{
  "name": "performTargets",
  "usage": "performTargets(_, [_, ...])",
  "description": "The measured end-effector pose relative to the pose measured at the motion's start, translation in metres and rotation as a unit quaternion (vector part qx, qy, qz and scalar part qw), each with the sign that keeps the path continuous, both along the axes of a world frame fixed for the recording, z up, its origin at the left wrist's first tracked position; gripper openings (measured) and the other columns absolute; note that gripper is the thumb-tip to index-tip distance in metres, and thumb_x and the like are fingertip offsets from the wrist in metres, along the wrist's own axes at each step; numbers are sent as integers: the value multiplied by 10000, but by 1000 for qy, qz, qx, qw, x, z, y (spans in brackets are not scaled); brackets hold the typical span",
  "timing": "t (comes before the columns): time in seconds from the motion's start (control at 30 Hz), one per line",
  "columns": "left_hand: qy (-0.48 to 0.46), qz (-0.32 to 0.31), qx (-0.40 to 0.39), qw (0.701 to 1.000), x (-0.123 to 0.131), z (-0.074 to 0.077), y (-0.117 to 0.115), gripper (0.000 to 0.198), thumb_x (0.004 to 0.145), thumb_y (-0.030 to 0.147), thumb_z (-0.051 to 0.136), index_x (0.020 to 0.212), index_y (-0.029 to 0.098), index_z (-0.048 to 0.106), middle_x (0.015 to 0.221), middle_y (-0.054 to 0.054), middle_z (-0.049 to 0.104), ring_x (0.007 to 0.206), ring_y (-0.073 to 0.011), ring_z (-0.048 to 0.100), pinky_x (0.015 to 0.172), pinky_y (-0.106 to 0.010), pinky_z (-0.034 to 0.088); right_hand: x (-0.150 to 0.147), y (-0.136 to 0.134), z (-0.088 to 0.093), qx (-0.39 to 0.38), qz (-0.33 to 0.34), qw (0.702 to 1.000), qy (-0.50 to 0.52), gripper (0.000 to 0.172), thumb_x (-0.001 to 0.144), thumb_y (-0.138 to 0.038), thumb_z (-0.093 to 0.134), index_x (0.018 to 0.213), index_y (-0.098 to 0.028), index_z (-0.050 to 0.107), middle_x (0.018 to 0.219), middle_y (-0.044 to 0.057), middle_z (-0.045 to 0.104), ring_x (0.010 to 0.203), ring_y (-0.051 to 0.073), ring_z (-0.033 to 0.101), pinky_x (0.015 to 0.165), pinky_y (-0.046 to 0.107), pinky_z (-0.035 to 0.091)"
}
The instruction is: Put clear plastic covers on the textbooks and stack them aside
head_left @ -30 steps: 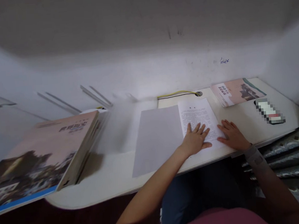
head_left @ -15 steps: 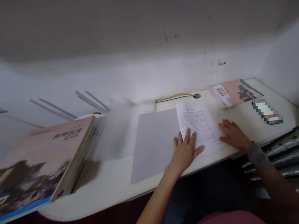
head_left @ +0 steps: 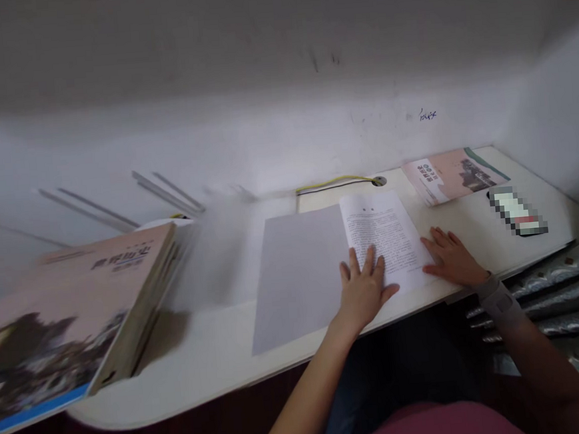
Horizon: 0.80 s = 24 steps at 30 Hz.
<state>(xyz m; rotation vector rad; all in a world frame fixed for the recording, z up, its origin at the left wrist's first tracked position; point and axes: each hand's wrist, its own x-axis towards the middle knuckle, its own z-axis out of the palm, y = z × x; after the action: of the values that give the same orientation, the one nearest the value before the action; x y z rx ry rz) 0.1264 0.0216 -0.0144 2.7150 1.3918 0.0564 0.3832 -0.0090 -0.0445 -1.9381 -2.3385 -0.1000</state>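
An open book [head_left: 395,225] lies on the white desk, with a printed page on the right and a plain grey-white sheet [head_left: 298,270] on the left. My left hand [head_left: 366,294] rests on the lower part of the printed page near the fold, palm down with fingers spread. At the page's right edge lies my right hand [head_left: 450,258], its fingers apart and the fingertips touching the paper's border or the desk just beside it. A grey band with a watch-like face is on my right wrist.
A thick stack of pink-covered books [head_left: 99,292] stands at the left. Behind my right hand lie a pink booklet cover [head_left: 454,176] and a phone [head_left: 517,212], partly pixelated. A yellow cable [head_left: 337,181] runs to a round desk hole [head_left: 379,181]. Silvery patterned fabric [head_left: 566,289] is at the right.
My left hand has slid slightly right and its fingers have spread a little on the page. The right hand stays nearly still. The whole view has shifted slightly.
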Motion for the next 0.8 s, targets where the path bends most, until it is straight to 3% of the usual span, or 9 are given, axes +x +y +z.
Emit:
performTargets(0.1, [14,-18,-7,1000,3,2,0,650,870,573,360,1389,181,386,1508,-96,258,1373,-446,48,1014,-704,163,-1,0,1,-1,-1,1000,-5,697,849,-607,421,1362,-135,416,1441,217,347,1347,316,287,1055,479,258])
performTargets(0.37, [10,-38,-41,998,9,3,7,668,872,570,360,1415,182,333,1493,-104,294,1385,-411,64,1028,-682,164,-1,0,5,-21,-3,1000,7,730,845,-625,414,1372,-120,402,1443,232,333,1356,321,266,1063,487,245])
performTargets(0.67, [2,-22,-25,999,11,10,7,574,873,549,386,1348,230,442,1447,-90,388,1363,-425,171,1004,-690,203,1,0,0,-5,0,1000,26,680,841,-605,449,1382,-196,399,1486,186,273,1364,335,240,1057,494,251])
performTargets(0.8, [-7,-3,-21,1000,22,9,6,630,836,599,418,1385,291,384,1486,-80,320,1355,-460,150,976,-723,194,0,-1,2,-12,6,1000,19,657,841,-593,463,1376,-216,416,1469,184,311,1352,344,265,1054,506,248])
